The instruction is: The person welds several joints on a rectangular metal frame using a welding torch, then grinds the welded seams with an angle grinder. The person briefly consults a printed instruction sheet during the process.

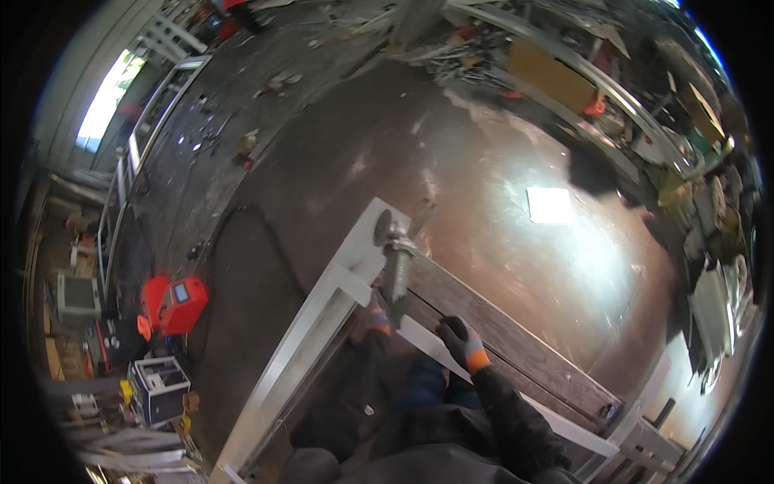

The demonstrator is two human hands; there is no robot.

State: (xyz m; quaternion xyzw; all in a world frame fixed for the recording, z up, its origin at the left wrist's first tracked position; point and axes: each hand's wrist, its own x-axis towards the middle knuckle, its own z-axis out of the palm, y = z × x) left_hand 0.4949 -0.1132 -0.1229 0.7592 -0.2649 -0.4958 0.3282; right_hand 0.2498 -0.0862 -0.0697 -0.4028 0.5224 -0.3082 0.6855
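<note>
My left hand (376, 318), in a grey glove with an orange cuff, is low beside the body of an angle grinder (396, 273). Its fingers are hidden, so whether it grips the grinder cannot be told. The grinder's round disc (383, 228) stands over the corner of a white metal frame (278, 371). My right hand (462, 339), in a black and grey glove with an orange cuff, is closed by a white bar (433, 345) and a brown plank (516, 339); what it holds, if anything, is hidden.
A red machine (176, 303) with a small screen stands on the floor at left, near a dark blue and white box (160, 389). A dark cable (270, 230) curves across the floor. Scrap and a cardboard piece (551, 77) lie at the far right, near a white square (550, 206).
</note>
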